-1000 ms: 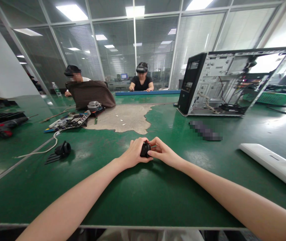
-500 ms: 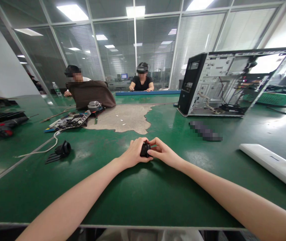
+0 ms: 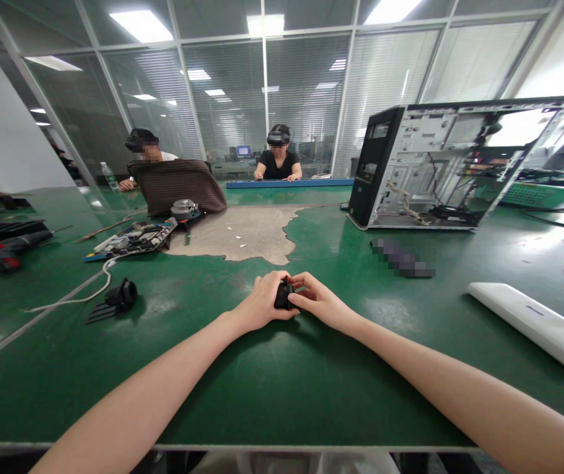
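Note:
A small black round part (image 3: 282,295), its exact kind unclear, is between my two hands, just over the green table (image 3: 282,388). My left hand (image 3: 261,304) wraps round it from the left, thumb below and fingers above. From the right, my right hand (image 3: 319,301) pinches its near end with thumb and fingertips. Much of the part is hidden by the fingers. Off to the left lies another black plastic piece (image 3: 121,296) with a round collar and flat prongs, apart from both hands.
An opened computer case (image 3: 410,171) stands at the right, near a white flat device (image 3: 534,322). A circuit board (image 3: 134,240), a white cable (image 3: 107,283) and a power drill (image 3: 10,250) lie at the left. Two people sit beyond a brown cloth-covered object (image 3: 178,184).
The view has shifted very slightly. Both hands keep their hold on the black part, with almost no movement.

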Motion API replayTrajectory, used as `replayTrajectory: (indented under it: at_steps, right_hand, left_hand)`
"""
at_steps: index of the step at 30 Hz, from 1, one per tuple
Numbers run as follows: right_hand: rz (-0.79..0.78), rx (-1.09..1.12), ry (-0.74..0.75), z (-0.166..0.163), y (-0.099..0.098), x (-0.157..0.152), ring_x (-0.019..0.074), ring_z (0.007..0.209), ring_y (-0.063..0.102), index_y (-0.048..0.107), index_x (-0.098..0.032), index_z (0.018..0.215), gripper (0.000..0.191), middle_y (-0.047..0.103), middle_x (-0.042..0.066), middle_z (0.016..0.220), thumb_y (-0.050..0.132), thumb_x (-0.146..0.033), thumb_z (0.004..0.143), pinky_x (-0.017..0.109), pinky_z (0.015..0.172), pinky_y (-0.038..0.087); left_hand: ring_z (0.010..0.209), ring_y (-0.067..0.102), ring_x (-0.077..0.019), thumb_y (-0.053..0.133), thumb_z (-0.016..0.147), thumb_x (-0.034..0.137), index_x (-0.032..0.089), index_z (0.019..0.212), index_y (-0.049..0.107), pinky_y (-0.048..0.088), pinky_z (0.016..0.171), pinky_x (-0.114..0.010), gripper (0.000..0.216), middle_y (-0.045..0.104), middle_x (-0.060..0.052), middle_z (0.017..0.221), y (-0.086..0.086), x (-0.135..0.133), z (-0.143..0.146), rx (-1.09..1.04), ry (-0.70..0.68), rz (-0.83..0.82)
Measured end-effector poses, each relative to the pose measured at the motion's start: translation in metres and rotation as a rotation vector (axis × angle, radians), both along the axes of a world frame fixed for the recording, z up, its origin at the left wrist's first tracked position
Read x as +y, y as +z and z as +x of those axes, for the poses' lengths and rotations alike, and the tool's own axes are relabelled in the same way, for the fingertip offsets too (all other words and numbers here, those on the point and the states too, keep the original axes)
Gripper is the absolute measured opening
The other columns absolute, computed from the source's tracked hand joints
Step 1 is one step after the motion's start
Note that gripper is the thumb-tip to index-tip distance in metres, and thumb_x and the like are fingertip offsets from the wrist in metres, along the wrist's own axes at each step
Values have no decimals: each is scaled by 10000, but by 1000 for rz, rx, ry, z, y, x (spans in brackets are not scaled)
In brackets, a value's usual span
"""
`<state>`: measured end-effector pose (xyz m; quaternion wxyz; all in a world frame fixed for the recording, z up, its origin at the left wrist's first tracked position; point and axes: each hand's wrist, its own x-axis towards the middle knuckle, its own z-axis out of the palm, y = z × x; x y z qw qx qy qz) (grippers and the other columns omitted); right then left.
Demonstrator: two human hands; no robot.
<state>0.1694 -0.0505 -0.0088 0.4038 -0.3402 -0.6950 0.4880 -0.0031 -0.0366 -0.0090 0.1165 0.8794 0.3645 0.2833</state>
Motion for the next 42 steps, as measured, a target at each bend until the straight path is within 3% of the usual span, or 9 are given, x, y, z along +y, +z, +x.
replayTrajectory:
  at_steps: [4,13,21,30,36,42]
  right_hand:
    - [14,32,60,2,1,-2,139,811,570,457,-205,908,276,536,4,913,620,-336,727,290,708,467]
    - [14,20,-65,-3,-1,0,150,840,565,461,-200,881,227,533,9,912,589,-332,748,319,755,464]
    - [29,49,20,0,1,-5,149,864,560,455,-205,888,261,515,8,926,622,-316,722,292,719,469]
    - [24,10,-67,-2,-1,-1,138,810,571,463,-200,905,240,528,10,913,593,-324,745,317,745,479]
    - [34,28,13,1,0,-5,157,867,574,453,-205,883,227,526,8,917,604,-297,741,303,712,494]
    - [89,6,-96,-3,0,-5,173,898,567,485,-204,854,184,538,16,912,591,-309,747,337,762,484]
  left_hand:
    - [916,487,-219,642,667,396,223,1077,355,322,798,-356,529,510,-34,1027,0,0,0,0,4,10]
    - [912,489,-222,635,671,419,208,1076,348,329,792,-363,539,505,-43,1008,1,-2,0,27,5,39]
    - [887,487,-211,612,682,374,210,1065,352,331,785,-358,492,498,-40,998,5,-6,0,25,8,38]
    - [891,486,-223,614,669,383,212,1066,361,332,786,-366,501,498,-45,988,5,-6,1,28,6,41]
    - [890,485,-216,607,676,355,213,1067,359,331,788,-358,484,495,-43,992,5,-7,1,19,6,44]
    - [905,487,-214,615,674,364,215,1062,364,329,794,-355,486,498,-39,1006,4,-6,1,10,7,43]
